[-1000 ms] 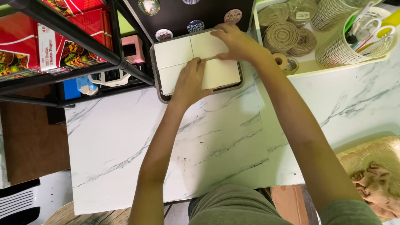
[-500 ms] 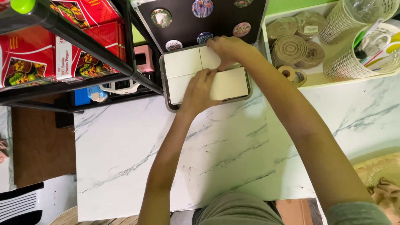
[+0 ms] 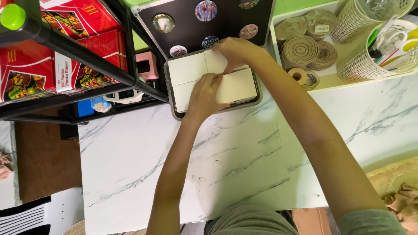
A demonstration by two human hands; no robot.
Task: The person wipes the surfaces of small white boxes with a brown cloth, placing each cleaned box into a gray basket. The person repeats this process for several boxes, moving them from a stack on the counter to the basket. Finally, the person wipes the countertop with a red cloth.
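Observation:
A shallow grey tray (image 3: 170,106) at the far edge of the white marble table (image 3: 244,161) holds several stacks of cream paper cards (image 3: 187,69). My left hand (image 3: 204,93) rests palm-down on the cards near the tray's middle, fingers touching the front right stack (image 3: 238,87). My right hand (image 3: 237,52) is over the back right corner of the tray, fingers curled and pinching at the cards there. Whether a card is lifted is hidden by the hands.
A black board with round picture badges (image 3: 204,11) leans behind the tray. To the left, a black rack (image 3: 82,52) holds red boxes (image 3: 26,74). At the right a tray carries jute ribbon rolls (image 3: 300,50) and white mesh baskets (image 3: 379,61) with scissors.
The view has shifted, so the tray sits lower and further right in frame. My right hand has drawn in toward the back of the tray, and my left hand slid slightly right on the cards.

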